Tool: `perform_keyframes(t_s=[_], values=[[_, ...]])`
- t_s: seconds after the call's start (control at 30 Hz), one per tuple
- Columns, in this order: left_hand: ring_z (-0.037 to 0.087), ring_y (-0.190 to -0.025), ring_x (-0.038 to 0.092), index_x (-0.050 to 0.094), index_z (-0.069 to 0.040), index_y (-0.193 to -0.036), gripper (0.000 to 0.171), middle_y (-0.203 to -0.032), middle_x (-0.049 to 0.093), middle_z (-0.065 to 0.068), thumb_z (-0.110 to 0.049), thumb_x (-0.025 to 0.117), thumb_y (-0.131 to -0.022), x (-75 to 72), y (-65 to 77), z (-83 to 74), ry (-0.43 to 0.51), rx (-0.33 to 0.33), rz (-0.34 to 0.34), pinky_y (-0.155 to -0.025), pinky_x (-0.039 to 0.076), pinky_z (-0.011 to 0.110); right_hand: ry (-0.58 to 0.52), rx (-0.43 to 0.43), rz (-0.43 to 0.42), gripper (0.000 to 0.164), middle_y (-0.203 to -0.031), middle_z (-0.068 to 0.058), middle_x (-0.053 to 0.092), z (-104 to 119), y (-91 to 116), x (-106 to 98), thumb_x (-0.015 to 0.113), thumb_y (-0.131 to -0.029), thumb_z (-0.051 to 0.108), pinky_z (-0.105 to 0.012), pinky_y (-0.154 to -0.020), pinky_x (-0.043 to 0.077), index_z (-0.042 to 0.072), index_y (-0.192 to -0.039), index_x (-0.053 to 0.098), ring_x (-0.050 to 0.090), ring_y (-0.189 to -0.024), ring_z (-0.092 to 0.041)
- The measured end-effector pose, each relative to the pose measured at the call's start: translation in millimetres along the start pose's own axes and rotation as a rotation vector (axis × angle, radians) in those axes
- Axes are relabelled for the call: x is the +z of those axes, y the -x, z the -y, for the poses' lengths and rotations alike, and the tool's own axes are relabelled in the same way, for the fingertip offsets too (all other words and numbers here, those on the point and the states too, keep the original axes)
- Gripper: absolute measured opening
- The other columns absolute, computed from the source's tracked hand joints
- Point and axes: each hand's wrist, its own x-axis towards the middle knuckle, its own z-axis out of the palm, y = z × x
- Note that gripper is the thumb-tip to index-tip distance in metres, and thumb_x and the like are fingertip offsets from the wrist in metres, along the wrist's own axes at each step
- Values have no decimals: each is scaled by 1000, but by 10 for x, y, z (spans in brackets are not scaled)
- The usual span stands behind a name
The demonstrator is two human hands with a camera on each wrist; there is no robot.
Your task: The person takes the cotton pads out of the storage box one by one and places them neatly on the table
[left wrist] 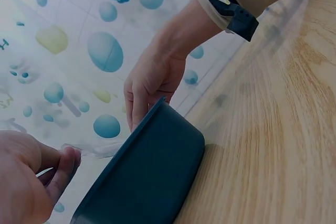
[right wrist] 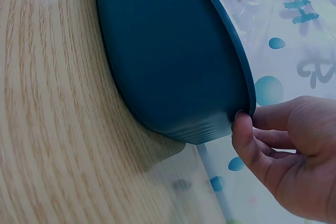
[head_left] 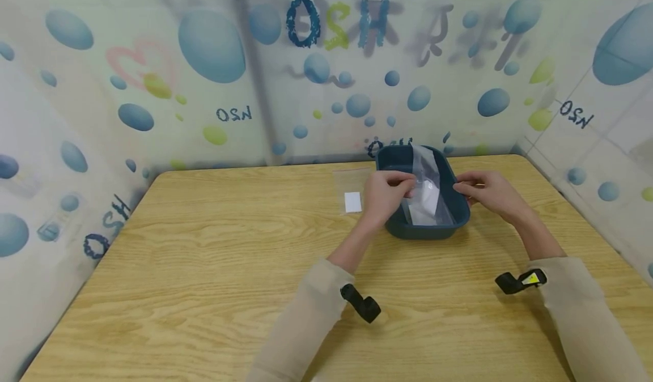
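Observation:
A dark blue plastic tub (head_left: 420, 232) stands on the wooden table, with clear plastic bags (head_left: 427, 166) inside it; some white content shows in them. My left hand (head_left: 381, 196) is over the tub's left side and pinches the edge of a clear bag (left wrist: 97, 149) between thumb and fingers. On the opposite side, my right hand (head_left: 490, 192) grips the tub's rim, thumb outside, as the right wrist view shows at the tub (right wrist: 173, 61). How many bags lie in the tub I cannot tell.
Left of the tub, a flat clear zip bag (head_left: 352, 179) with a white square in it lies on the table (head_left: 214, 268). A patterned curtain-like wall (head_left: 285, 98) with blue and green spots rises behind the table's far edge.

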Motion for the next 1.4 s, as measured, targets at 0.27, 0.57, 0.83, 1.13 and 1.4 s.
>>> perform_keyframes(t_s=[0.27, 0.57, 0.83, 1.13, 1.4], values=[[24, -81, 73, 80, -4, -99, 10, -85, 74, 0, -8, 75, -92, -141, 6, 16, 40, -32, -19, -65, 54, 22, 8, 14, -1, 47, -120, -27, 59, 11, 19, 1, 54, -106, 20, -28, -73, 57, -15, -136, 49, 62, -80, -8], [15, -77, 72, 79, -2, -102, 12, -90, 73, 2, -8, 73, -93, -311, -48, 21, 65, -37, -35, -80, 59, 38, 6, 8, -3, 45, -122, -30, 58, 6, 2, -6, 53, -106, 16, -27, -72, 56, -17, -137, 47, 61, -80, -7], [12, -74, 71, 78, -2, -100, 11, -91, 74, 3, -8, 74, -93, -469, -89, 26, 86, -49, -44, -81, 59, 39, 15, 10, -4, 45, -123, -31, 57, 11, -5, -11, 53, -107, 16, -27, -73, 57, -17, -137, 47, 61, -81, -6], [16, -77, 72, 76, 4, -106, 17, -98, 75, 14, -5, 74, -92, -664, -109, 77, 120, 8, -19, -76, 59, 29, 19, 4, -6, 45, -122, -31, 58, -3, 3, -3, 52, -107, 15, -27, -72, 57, -17, -138, 46, 62, -81, -7], [15, -80, 72, 77, 2, -105, 16, -99, 75, 12, -7, 74, -93, -879, -108, 119, 138, -38, -47, -78, 59, 28, 14, -8, -12, 45, -120, -29, 60, 0, 22, 18, 54, -106, 17, -28, -72, 57, -17, -136, 49, 62, -80, -7]])
